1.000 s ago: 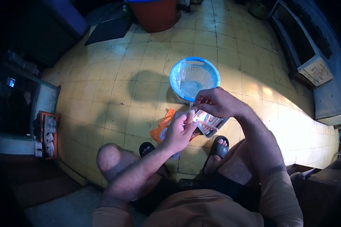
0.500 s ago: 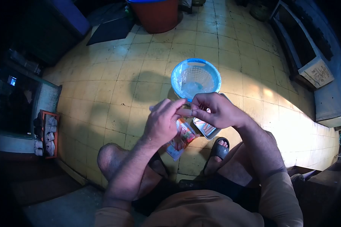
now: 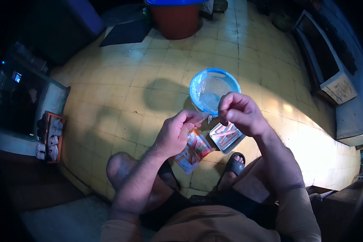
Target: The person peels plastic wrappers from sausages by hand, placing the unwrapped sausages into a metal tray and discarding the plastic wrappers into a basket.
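My left hand [image 3: 174,135] is closed around a sausage [image 3: 196,119], whose pale pink end sticks out past the thumb toward the basket. A thin, whitish, film-like bit shows near that end; its edges are hard to make out. Apart from it, to the right, my right hand [image 3: 245,115] is raised with thumb and fingertips pinched together; anything between them is too small to tell. Below my right hand, a metal tray [image 3: 228,151] on the floor holds several sausages. A colourful printed plastic packet [image 3: 194,152] lies on the tiles beneath my left hand.
A blue-rimmed basket [image 3: 234,80] lined with clear plastic stands just beyond my hands. Farther off are a large red-brown tub [image 3: 175,24] and a dark mat [image 3: 126,32]. An orange shoe rack [image 3: 53,137] stands at left, a white box [image 3: 339,88] at right.
My hands have moved apart: the right has left the sausage and shifted right, while the left still holds it. The tray of sausages shows more fully. The whole view has shifted slightly.
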A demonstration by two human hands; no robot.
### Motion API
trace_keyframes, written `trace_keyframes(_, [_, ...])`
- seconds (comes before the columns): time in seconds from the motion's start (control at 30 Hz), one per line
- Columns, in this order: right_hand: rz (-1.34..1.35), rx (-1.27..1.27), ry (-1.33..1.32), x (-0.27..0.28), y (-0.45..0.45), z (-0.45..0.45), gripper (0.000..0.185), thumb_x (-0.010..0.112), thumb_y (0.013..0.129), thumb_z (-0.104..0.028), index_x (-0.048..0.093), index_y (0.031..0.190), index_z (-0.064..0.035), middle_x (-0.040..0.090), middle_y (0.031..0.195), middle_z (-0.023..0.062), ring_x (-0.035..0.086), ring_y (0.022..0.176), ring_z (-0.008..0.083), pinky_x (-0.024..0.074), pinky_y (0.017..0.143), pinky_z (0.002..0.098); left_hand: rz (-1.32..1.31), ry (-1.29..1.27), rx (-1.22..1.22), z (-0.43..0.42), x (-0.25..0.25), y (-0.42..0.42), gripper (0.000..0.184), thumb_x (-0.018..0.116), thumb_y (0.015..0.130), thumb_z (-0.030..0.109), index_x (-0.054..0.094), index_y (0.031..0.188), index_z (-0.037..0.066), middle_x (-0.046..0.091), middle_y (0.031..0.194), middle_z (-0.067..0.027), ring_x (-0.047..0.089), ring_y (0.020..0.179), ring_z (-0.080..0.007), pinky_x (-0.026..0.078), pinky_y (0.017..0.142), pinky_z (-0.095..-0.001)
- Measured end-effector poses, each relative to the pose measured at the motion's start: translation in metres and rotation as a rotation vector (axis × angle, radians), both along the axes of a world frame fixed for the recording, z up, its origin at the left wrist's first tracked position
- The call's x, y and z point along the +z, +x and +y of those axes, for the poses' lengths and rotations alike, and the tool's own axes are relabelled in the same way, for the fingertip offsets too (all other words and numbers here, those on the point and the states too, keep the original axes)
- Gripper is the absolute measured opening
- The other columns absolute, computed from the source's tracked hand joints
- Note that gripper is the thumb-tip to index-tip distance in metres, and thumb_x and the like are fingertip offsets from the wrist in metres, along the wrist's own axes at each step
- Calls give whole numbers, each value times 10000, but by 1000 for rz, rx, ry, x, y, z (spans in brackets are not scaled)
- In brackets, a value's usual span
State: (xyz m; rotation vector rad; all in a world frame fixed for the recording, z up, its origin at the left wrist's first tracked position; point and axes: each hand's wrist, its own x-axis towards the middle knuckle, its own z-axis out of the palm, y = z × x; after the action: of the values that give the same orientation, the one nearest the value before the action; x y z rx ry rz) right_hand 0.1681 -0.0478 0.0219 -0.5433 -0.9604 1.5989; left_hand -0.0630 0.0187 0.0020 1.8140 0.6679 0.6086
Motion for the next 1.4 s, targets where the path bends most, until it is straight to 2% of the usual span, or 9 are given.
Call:
trace_keyframes(0.03, [-350,-151,32,1,-2,-3,187,648,888,-4,584,1063,-19,584,916,16,592,886,120,502,808,267,-37,-88,-28,-2,1,0,198,474,950,-5,555,1131,-15,659,1057,-143,683,955,-229,531,852,-336])
trace_keyframes(0.2, [-427,-190,155,-18,-16,-2,176,695,865,-1,622,1025,3,616,977,40,609,913,104,508,816,253,-142,-334,-208,-8,-7,1,250,443,994,81,539,1203,-17,644,1102,-117,634,1013,-156,496,918,-308])
trace_keyframes(0.43, [-501,-226,201,-10,-22,-8,126,716,858,-38,600,901,-11,586,926,25,603,857,89,499,746,239,-396,-132,-8,-17,-14,16,209,587,953,82,559,1143,-2,621,1061,-98,621,1025,-155,503,901,-305])
trace_keyframes(0.53, [-587,-230,266,-9,-21,-9,148,731,849,-60,600,905,-19,578,923,26,592,832,84,494,718,242,-443,10,-85,-15,-14,18,195,634,932,89,558,1093,8,592,1033,-77,617,979,-149,514,869,-295])
trace_keyframes(0.7, [-666,-236,383,-7,-24,-8,150,737,844,-71,600,892,-30,565,888,29,586,807,87,484,695,246,-425,-380,-201,-17,-7,16,139,579,976,134,504,1018,24,544,982,-36,602,850,-99,523,711,-236])
trace_keyframes(0.8, [-589,-279,316,-12,-30,-9,147,738,840,-73,599,867,-34,552,844,20,571,779,93,466,674,259,-441,-329,-176,-17,-12,20,141,543,996,157,477,1015,34,528,970,-35,603,772,-89,520,612,-220])
trace_keyframes(1.07, [-781,-334,487,-13,-34,-8,168,727,837,-61,560,851,-42,525,842,23,519,751,127,426,659,278,-430,-514,-298,-15,-13,15,139,483,1024,202,459,1048,67,500,978,-10,515,814,-62,475,742,-216])
trace_keyframes(1.33, [-472,-218,263,-18,-37,-5,169,667,911,-94,507,911,-38,519,856,0,514,786,76,450,696,243,-396,-855,-201,-19,-1,12,92,415,1035,154,443,1051,68,481,1027,-24,497,967,-90,491,836,-273])
trace_keyframes(1.4, [-338,-230,155,-21,-35,-5,153,649,930,-98,504,928,-49,556,868,8,557,778,62,482,692,215,-674,-1081,-192,-22,11,16,129,494,1005,122,443,1104,56,515,1060,-38,527,990,-105,481,844,-282])
